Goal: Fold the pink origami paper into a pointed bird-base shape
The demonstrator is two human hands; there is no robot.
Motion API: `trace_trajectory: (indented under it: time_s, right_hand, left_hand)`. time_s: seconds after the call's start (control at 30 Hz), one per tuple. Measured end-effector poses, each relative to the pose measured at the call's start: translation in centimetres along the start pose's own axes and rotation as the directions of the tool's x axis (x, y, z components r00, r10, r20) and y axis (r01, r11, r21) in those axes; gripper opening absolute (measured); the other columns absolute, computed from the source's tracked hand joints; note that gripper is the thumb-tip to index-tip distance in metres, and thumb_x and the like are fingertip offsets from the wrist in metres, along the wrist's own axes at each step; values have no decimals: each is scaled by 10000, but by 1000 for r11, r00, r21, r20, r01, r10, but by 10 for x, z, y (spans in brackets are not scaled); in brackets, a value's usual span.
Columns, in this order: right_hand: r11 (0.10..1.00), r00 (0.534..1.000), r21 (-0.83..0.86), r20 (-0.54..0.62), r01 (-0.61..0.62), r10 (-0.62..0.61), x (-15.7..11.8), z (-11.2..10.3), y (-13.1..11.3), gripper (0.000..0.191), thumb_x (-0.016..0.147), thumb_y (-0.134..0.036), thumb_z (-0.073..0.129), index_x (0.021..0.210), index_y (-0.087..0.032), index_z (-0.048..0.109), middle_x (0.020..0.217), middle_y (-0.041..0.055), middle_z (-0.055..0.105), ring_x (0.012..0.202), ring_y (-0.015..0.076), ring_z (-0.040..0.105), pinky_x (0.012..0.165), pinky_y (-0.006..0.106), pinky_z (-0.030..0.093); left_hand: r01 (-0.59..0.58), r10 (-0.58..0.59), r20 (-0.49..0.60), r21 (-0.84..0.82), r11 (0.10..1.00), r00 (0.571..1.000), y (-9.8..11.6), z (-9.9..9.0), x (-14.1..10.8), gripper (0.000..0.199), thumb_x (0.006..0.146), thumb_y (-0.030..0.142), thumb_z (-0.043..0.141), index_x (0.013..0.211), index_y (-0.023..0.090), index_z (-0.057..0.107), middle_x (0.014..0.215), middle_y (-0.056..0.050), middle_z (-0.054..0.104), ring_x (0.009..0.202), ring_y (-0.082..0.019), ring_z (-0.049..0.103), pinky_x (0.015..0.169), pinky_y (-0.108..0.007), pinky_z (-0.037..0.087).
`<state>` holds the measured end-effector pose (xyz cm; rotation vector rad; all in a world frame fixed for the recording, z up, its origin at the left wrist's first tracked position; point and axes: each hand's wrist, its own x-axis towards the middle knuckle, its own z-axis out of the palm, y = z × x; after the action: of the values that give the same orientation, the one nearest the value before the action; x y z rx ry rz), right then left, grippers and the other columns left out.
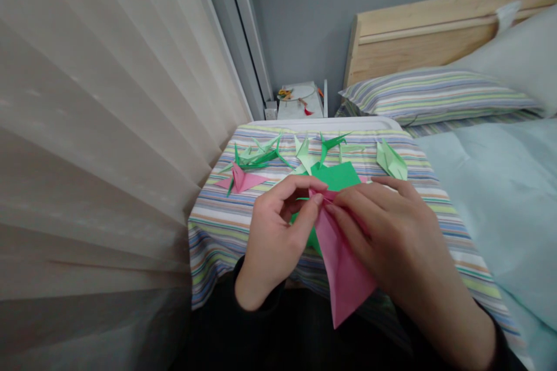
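A partly folded sheet of pink origami paper is held up over the near side of the table, one long flap hanging down toward me. My left hand pinches its upper left tip between thumb and forefinger. From the other side, my right hand grips its upper edge, the fingers covering part of the paper. Behind and beneath lie green paper squares. Farther back on the striped cloth rest a pink paper crane, a dark green paper crane and several lighter green ones.
The table wears a striped cloth. A folded light green paper piece lies at its right. Pleated curtains hang at the left; a bed with a blue cover stands at right. Behind is a small white stand with scissors.
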<state>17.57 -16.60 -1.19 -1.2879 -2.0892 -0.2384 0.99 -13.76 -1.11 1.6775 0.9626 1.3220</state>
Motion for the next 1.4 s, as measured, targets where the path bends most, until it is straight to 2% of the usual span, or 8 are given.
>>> trace_trajectory:
  time_s: [0.27, 0.43, 0.67, 0.87, 1.1, 1.27, 1.4]
  right_hand:
    - [998, 998, -61, -53, -32, 29, -1, -5, -7, 89, 1005, -162, 628, 956, -192, 697, 879, 43, 771, 802, 261, 704, 933, 477, 478]
    - [998, 998, -40, -36, -45, 43, -2, -5, -6, 99, 1012, -169, 619, 969, -188, 707, 912, 52, 771, 857, 281, 713, 948, 500, 462]
    - [998, 996, 35, -69, -47, 50, 0, -5, -3, 138, 984, -139, 628, 859, -180, 670, 860, 66, 740, 844, 299, 705, 858, 478, 471]
    - [997, 997, 58, -62, -52, 56, 1, -7, -3, 156, 1003, -130, 608, 863, -183, 651, 914, 67, 747, 910, 283, 709, 913, 463, 456]
    - [994, 992, 70, -89, -82, 88, 2, -5, -1, 164, 991, -144, 620, 834, -186, 645, 846, 50, 726, 853, 271, 707, 861, 432, 457]
    - [991, 989, 98, -109, -90, 101, 1, -3, -1, 167, 983, -164, 621, 818, -180, 644, 791, 48, 703, 789, 265, 698, 820, 421, 464]
    - [985, 986, 123, -97, -121, 133, 1, -4, -1, 133, 989, -195, 636, 858, -191, 657, 829, 41, 725, 814, 270, 703, 819, 417, 454]
  left_hand:
    - [69, -73, -57, -67, 995, 996, 0, 2, 1, 103, 905, 225, 760, 1000, 199, 733, 867, -23, 745, 799, -153, 733, 690, -241, 621]
    - [108, -113, -55, -96, 990, 992, -1, 4, 1, 103, 880, 227, 779, 964, 190, 733, 904, -44, 785, 846, -178, 761, 737, -270, 644]
    - [114, -123, -77, -114, 987, 989, 1, 9, -1, 76, 863, 187, 786, 930, 181, 750, 923, -42, 803, 857, -163, 773, 749, -240, 650]
    - [131, -139, -80, -104, 986, 987, 3, 12, -3, 67, 872, 194, 787, 926, 170, 754, 918, -45, 804, 862, -163, 776, 746, -226, 648]
    - [119, -129, -81, -114, 986, 988, 4, 10, -4, 59, 882, 186, 788, 927, 168, 755, 900, -22, 792, 848, -126, 754, 746, -172, 616]
    - [97, -104, -63, -101, 990, 993, 5, 9, -4, 69, 960, 203, 703, 959, 162, 758, 955, -32, 799, 903, -129, 749, 840, -192, 602]
    - [71, -76, -37, -104, 992, 996, 4, 8, -6, 99, 980, 216, 686, 1006, 166, 767, 1003, -39, 806, 936, -138, 752, 843, -195, 597]
